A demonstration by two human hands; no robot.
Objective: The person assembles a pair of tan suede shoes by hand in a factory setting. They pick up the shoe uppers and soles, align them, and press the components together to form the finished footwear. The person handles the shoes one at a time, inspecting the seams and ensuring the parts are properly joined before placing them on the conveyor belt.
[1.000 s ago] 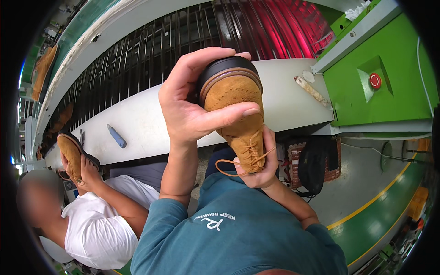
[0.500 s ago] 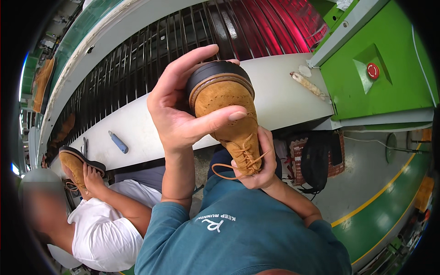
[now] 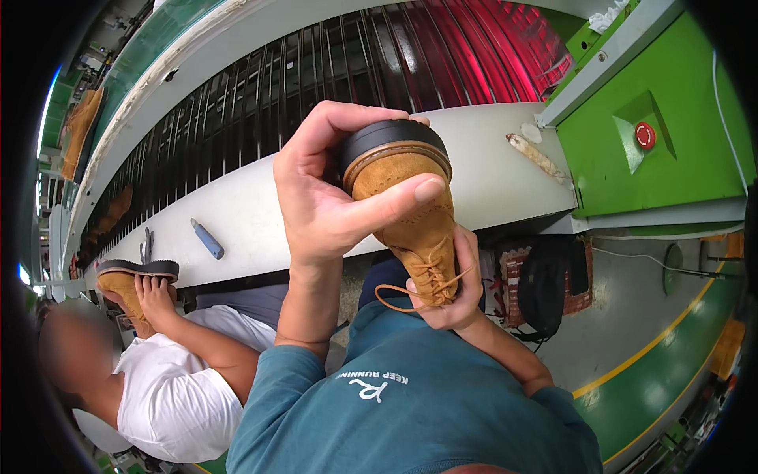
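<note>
A tan suede lace-up boot [image 3: 399, 173] with a black sole is held up before me, its toe pointing away and its laced end toward my chest. My left hand [image 3: 324, 193] is closed around the toe: the fingers curl over the sole's edge and the thumb lies across the upper. Lower down, my right hand [image 3: 458, 296] grips the boot at its ankle end, beside the laces [image 3: 433, 275]. One lace loop hangs out to the left. The boot's underside and the fingertips behind it are hidden.
A white ledge [image 3: 489, 174] runs beyond the boot along a dark roller conveyor [image 3: 316, 71]. On it lie a blue-handled cutter [image 3: 207, 239] and a worn, wrapped stick [image 3: 535, 154]. A green panel carries a red button [image 3: 645, 136]. At left, a co-worker [image 3: 185, 371] holds a similar boot [image 3: 122, 284].
My hands and the boot sit slightly lower and further right in view, with the left thumb still across the toe. The co-worker's boot has tilted a little.
</note>
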